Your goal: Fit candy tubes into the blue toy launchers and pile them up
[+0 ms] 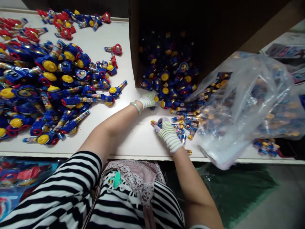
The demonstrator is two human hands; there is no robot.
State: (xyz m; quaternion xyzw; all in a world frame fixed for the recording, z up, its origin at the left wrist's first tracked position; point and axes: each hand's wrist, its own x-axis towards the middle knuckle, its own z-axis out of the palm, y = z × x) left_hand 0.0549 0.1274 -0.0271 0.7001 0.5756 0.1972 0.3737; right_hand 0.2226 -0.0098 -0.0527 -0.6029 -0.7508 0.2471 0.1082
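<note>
My left hand point(148, 100), in a striped glove, is at the near edge of a pile of blue and yellow toys point(166, 76) inside a cardboard box. Its fingers are closed around part of a blue toy, mostly hidden. My right hand point(168, 133), also gloved, pinches a small tube with an orange cap point(154, 122). Beside it lie loose candy tubes point(188, 118) with yellow or orange caps. A large heap of blue toys with yellow discs point(50, 76) covers the left part of the white table point(128, 140).
The cardboard box point(133, 47) lies open toward me at the back. A clear plastic bag point(252, 92) full of tubes sits at the right. Red toys point(63, 24) lie at the back left, and a small group of tubes point(265, 148) at the right front edge.
</note>
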